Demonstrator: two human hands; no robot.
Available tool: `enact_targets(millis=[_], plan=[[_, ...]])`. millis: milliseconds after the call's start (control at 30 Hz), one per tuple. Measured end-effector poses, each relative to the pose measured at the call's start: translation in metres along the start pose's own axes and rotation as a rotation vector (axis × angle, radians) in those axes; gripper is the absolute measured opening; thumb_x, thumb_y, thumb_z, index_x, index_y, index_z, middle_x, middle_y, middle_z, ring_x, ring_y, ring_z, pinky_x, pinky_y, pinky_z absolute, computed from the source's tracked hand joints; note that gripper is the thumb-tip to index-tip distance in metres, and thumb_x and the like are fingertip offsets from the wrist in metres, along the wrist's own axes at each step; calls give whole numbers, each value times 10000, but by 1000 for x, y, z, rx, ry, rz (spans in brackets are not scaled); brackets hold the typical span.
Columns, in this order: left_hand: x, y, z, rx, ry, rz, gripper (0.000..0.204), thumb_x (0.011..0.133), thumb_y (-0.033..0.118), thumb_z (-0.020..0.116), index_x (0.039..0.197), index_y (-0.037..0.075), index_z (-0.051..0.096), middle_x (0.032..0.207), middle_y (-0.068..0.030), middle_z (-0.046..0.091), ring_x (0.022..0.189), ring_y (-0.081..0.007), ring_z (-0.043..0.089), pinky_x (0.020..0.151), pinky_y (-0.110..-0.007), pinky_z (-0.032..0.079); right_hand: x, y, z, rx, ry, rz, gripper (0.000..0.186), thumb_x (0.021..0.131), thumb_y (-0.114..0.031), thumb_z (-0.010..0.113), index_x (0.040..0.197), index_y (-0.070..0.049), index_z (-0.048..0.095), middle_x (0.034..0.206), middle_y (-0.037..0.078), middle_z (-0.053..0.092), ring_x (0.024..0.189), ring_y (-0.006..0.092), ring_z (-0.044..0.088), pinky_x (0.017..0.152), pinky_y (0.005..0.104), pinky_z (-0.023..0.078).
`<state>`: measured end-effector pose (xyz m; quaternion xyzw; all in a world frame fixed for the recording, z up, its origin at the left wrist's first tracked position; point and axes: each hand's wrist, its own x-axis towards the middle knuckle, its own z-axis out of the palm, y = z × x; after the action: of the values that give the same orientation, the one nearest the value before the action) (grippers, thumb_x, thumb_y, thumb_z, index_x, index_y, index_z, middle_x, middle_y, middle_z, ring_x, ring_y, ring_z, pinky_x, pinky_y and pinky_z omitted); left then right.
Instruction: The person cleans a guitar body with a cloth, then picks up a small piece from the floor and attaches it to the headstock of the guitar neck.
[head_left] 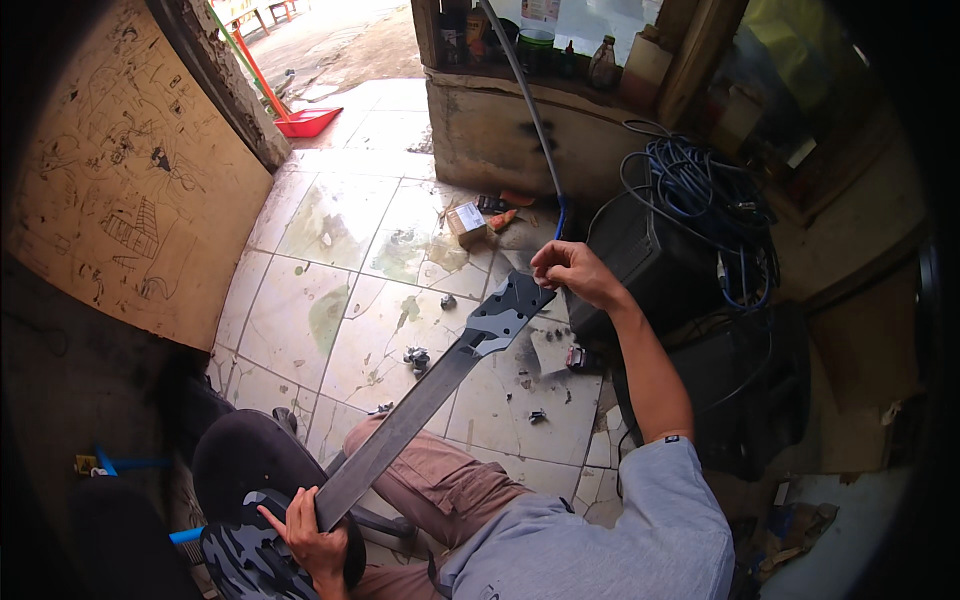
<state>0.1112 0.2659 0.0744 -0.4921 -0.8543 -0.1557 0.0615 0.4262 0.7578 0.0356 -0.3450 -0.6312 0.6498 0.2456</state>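
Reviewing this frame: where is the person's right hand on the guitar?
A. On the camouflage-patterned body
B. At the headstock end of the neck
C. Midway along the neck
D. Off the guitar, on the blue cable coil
B: the right hand touches the top of the headstock of the guitar, while the left hand rests where the neck meets the camouflage body, across the person's lap.
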Motion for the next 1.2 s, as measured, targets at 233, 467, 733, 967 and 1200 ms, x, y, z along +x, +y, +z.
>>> enact_targets(millis=[233,467,733,967,1200], plan=[[0,-3,0,-4,-12,-2,529,689,149,749,1200,33,677,1113,-143,699,1141,-332,671,1246,-709,123,-19,-6,1,-196,28,56,119,931,-47,651,992,27,723,824,38,686,739,87,642,679,258,545],[0,-4,2,4,-10,1,550,669,148,730,1206,35,678,1109,-142,699,1142,-337,671,1244,-724,113,-18,-8,0,-205,46,132,162,931,-104,684,935,50,737,793,61,699,690,110,676,626,270,595],[-1,-4,0,0,-29,-14,551,666,116,731,1208,33,680,1161,-143,705,1162,-323,663,1258,-686,112,-6,-12,7,-162,71,316,184,859,-141,703,831,41,709,762,77,685,604,149,692,550,311,618],[0,-1,-1,-4,-23,-12,550,664,117,731,1206,35,681,1158,-143,705,1163,-320,664,1258,-687,113,1,-16,15,-147,113,334,209,823,-121,700,678,8,620,682,36,587,535,136,597,513,341,622],[-1,-4,3,1,-4,-19,549,654,170,748,1187,50,688,1104,-119,698,1159,-317,667,1245,-723,108,4,-19,15,-207,118,335,232,794,-129,719,649,7,600,668,41,600,571,148,633,499,355,625]])
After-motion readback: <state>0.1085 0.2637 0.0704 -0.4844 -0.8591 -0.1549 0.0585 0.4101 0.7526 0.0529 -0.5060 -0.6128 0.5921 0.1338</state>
